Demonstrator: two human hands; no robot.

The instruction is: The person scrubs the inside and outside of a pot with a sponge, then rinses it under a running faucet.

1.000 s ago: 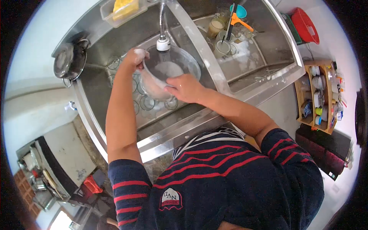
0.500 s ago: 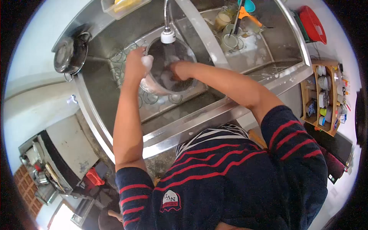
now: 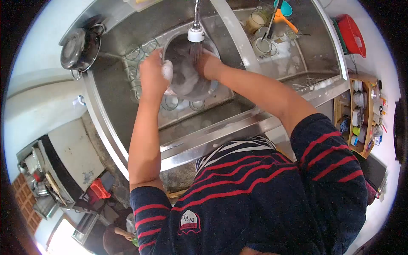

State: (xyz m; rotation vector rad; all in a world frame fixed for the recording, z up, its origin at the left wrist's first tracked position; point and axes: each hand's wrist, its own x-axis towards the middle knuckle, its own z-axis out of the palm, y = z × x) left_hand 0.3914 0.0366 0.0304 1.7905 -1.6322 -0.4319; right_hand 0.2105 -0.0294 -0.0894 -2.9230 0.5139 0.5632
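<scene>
A large round metal pot (image 3: 182, 91) is tilted in the left sink basin, with cloudy water inside. My left hand (image 3: 154, 74) is closed on the pot's left rim, with white suds at the thumb side. Inside the pot's right side is my right hand (image 3: 208, 64), its fingers hidden by the pot and the falling water. Directly above, a white faucet head (image 3: 196, 35) on a flexible metal hose pours into the pot. Several clear glasses (image 3: 171, 102) stand around the pot on the basin floor.
The right basin holds cups (image 3: 262, 44), an orange-handled utensil (image 3: 284, 20) and a teal bowl (image 3: 283, 7). A lidded pot (image 3: 80, 50) sits at the sink's left corner. A red basin (image 3: 352, 36) and wooden shelf (image 3: 357, 114) are right. Another person's hand (image 3: 126, 234) shows lower left.
My right hand has moved up and right inside the pot, into the stream. The pot is turned or tilted slightly, and my left hand stays at its rim. The view has shifted a little.
</scene>
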